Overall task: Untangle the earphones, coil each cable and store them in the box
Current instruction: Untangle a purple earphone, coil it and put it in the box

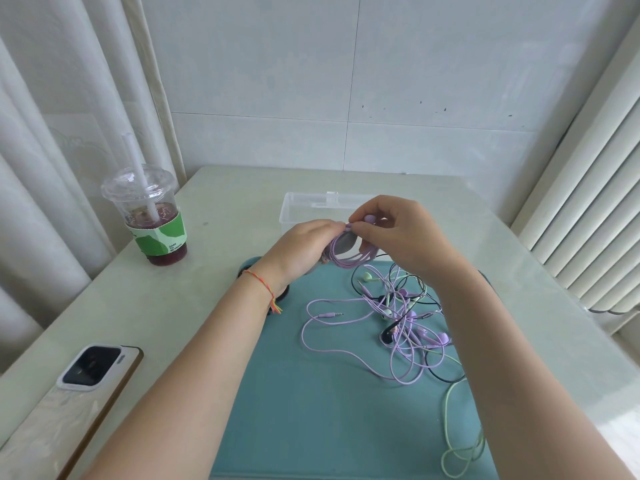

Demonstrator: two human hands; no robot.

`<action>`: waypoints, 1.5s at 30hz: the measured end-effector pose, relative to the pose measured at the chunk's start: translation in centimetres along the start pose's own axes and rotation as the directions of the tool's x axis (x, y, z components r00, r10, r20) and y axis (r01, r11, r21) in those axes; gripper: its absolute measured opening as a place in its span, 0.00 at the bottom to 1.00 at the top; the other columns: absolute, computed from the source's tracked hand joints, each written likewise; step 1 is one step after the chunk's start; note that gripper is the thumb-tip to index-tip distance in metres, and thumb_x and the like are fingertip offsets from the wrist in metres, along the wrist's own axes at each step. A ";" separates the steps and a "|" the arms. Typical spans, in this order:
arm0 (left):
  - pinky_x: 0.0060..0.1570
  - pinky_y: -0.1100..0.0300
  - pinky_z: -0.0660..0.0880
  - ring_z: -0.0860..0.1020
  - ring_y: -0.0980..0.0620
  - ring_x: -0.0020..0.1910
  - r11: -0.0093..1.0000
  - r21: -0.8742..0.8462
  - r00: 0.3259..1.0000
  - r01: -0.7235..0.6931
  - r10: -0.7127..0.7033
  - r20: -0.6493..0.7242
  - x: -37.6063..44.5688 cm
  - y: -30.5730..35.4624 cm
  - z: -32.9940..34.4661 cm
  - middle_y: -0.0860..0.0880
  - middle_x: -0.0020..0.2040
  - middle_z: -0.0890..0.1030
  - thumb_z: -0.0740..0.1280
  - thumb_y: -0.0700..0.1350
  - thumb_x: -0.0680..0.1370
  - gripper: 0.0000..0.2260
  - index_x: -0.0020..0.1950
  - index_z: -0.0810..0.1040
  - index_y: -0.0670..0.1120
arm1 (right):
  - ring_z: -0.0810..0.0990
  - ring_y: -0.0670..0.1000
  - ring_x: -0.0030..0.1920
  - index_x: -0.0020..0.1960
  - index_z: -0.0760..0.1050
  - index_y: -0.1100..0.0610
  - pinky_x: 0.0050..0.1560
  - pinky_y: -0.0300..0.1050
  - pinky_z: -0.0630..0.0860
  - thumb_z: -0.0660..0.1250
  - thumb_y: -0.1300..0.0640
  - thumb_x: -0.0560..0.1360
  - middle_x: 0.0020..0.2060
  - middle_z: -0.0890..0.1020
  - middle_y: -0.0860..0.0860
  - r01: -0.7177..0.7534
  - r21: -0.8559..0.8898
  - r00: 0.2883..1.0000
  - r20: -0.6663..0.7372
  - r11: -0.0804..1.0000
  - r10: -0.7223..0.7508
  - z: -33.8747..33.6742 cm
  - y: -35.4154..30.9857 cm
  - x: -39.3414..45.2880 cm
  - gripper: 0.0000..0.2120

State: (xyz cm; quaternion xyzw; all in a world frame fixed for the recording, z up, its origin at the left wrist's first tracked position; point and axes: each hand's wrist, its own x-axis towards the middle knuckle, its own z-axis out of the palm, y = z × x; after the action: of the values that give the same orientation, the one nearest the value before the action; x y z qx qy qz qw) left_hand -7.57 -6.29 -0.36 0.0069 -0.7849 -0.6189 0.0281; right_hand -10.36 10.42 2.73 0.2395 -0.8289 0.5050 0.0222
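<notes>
- Left hand [304, 247]: fingers curled shut around a purple coil [346, 258]; loops hang just below the fingertips.
- Right hand [398, 233]: thumb and forefinger pinch the coil's loose end, with its earbud [370, 218], at the top of the loops.
- Step, judged: securing the end. Keep the loops clamped and tuck the end snugly so they cannot spring apart.
- Box [294, 209]: clear, open, just beyond the fingers.
- Tangle [398, 317]: purple, green and black cables on the teal mat [311, 410], below the right wrist; not yet sorted.
</notes>
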 end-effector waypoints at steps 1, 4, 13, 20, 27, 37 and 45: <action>0.44 0.57 0.67 0.73 0.53 0.40 1.000 0.021 1.000 0.001 0.000 -0.015 0.0 -0.1 0.0 0.52 0.38 0.78 0.65 0.56 0.76 0.15 0.42 0.82 0.47 | 0.82 0.53 0.34 0.45 0.81 0.58 0.45 0.46 0.79 0.70 0.63 0.74 0.37 0.81 0.54 -0.028 0.024 1.000 0.011 0.999 0.027 -0.1 0.1 0.0 0.02; 0.45 0.56 0.68 0.73 0.52 0.41 0.996 0.081 0.999 -0.023 0.026 -0.025 -0.1 -0.1 -0.1 0.51 0.40 0.78 0.64 0.62 0.73 0.22 0.45 0.82 0.43 | 0.79 0.50 0.33 0.46 0.80 0.62 0.44 0.47 0.79 0.69 0.64 0.75 0.41 0.82 0.62 -0.148 0.219 0.984 0.127 0.965 0.122 -0.6 0.4 0.0 0.02; 0.44 0.55 0.67 0.71 0.52 0.39 0.974 0.066 0.975 -0.218 0.221 -0.035 -1.1 1.2 0.1 0.46 0.38 0.73 0.62 0.64 0.69 0.30 0.46 0.76 0.35 | 0.78 0.48 0.32 0.48 0.73 0.65 0.37 0.38 0.77 0.59 0.64 0.80 0.35 0.80 0.55 -0.398 0.583 0.900 0.397 0.709 0.179 -0.5 0.6 0.0 0.06; 0.42 0.58 0.74 0.77 0.49 0.38 0.950 -0.275 0.988 -0.146 0.156 0.014 -1.1 1.0 -0.1 0.49 0.35 0.76 0.73 0.51 0.72 0.13 0.40 0.70 0.47 | 0.78 0.47 0.30 0.48 0.74 0.64 0.35 0.38 0.77 0.62 0.67 0.78 0.35 0.81 0.54 -0.358 0.601 0.918 0.364 0.714 0.154 1.6 -0.3 -0.4 0.03; 0.43 0.59 0.76 0.81 0.52 0.47 0.988 -0.143 0.997 -0.061 0.054 -0.054 -0.7 0.6 0.3 0.48 0.49 0.84 0.61 0.59 0.79 0.20 0.56 0.80 0.44 | 0.78 0.49 0.31 0.42 0.75 0.62 0.35 0.40 0.76 0.67 0.68 0.75 0.35 0.81 0.55 -0.254 0.516 0.964 0.204 0.818 0.171 1.7 -0.4 -0.5 0.04; 0.25 0.62 0.70 0.74 0.51 0.25 0.996 -0.084 0.995 -0.002 -0.006 -0.098 -0.9 0.9 -0.2 0.45 0.32 0.79 0.64 0.53 0.80 0.15 0.48 0.82 0.43 | 0.77 0.50 0.32 0.43 0.78 0.60 0.40 0.45 0.75 0.70 0.64 0.74 0.33 0.82 0.51 -0.220 0.319 0.971 0.157 0.922 0.178 1.2 0.1 -0.2 0.02; 0.36 0.57 0.80 0.82 0.46 0.38 0.975 -0.221 0.988 0.030 -0.061 -0.138 -0.4 0.4 -0.4 0.39 0.44 0.84 0.59 0.51 0.83 0.18 0.47 0.84 0.41 | 0.79 0.52 0.35 0.47 0.79 0.58 0.39 0.45 0.75 0.71 0.64 0.73 0.37 0.81 0.54 -0.245 0.251 0.967 0.127 0.937 0.219 1.3 0.9 -0.1 0.04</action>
State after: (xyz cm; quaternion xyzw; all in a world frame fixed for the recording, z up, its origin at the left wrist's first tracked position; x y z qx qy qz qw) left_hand -7.15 -6.57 0.14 0.0665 -0.7078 -0.6997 0.0712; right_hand -10.41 9.65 1.30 0.1652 -0.7765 0.5981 -0.1100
